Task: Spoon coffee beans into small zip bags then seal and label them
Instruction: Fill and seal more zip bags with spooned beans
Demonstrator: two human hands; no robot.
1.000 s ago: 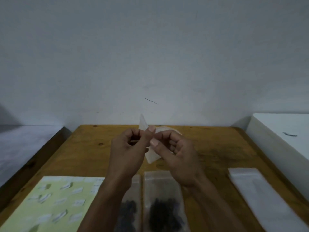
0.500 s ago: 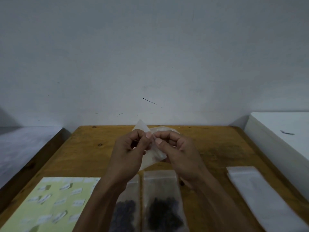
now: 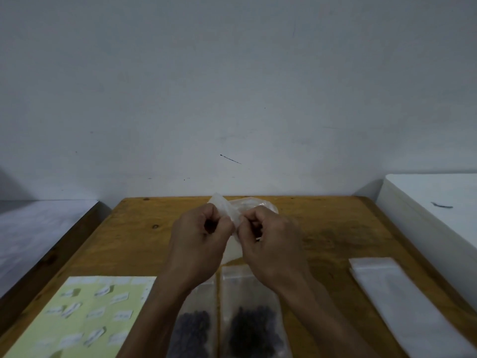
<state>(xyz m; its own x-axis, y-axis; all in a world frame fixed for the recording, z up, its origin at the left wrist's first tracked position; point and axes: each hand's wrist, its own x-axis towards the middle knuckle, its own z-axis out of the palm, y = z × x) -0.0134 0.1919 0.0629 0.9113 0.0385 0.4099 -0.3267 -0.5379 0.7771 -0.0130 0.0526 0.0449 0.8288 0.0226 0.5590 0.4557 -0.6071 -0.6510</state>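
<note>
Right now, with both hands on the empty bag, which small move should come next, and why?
Probably pull its mouth open: the left hand and right hand pinch the empty zip bag at its top, held above the table, with no beans inside.

You're pinching an empty clear zip bag (image 3: 227,215) between both hands, held up above the table centre, crumpled, one corner poking up toward the far side. Your left hand (image 3: 198,244) and right hand (image 3: 271,244) both have fingers curled on its edge. Near you, two filled zip bags lie flat side by side: left filled bag (image 3: 198,324) and right filled bag (image 3: 247,319), dark coffee beans (image 3: 251,329) bunched at their near ends. Label sheet (image 3: 85,319), pale yellow with small white labels, near left. Stack of empty bags (image 3: 402,301) flat on the right.
</note>
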